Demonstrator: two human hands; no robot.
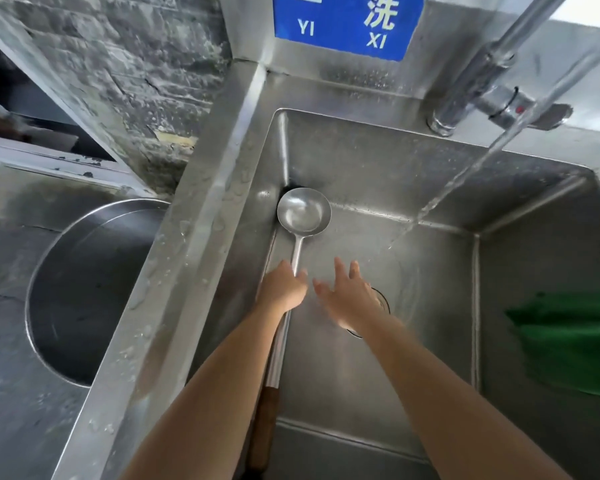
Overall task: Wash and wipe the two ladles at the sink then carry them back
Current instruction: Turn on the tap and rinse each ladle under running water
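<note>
A steel ladle [303, 211] with a long shaft and a brown wooden grip lies along the left wall of the steel sink [430, 188], its bowl facing up in the far left corner. My left hand [283, 287] is closed around the shaft just below the bowl. To its right, my right hand [349, 296] hovers over the drain with fingers spread, holding nothing. Water [465, 174] streams from the tap [496, 81] onto the sink floor, right of the ladle. Only one ladle is in view.
A green cloth [568, 341] hangs over the sink's right side. A large round steel basin [94, 292] sits on the wet counter to the left. A blue sign [343, 22] is fixed on the back wall.
</note>
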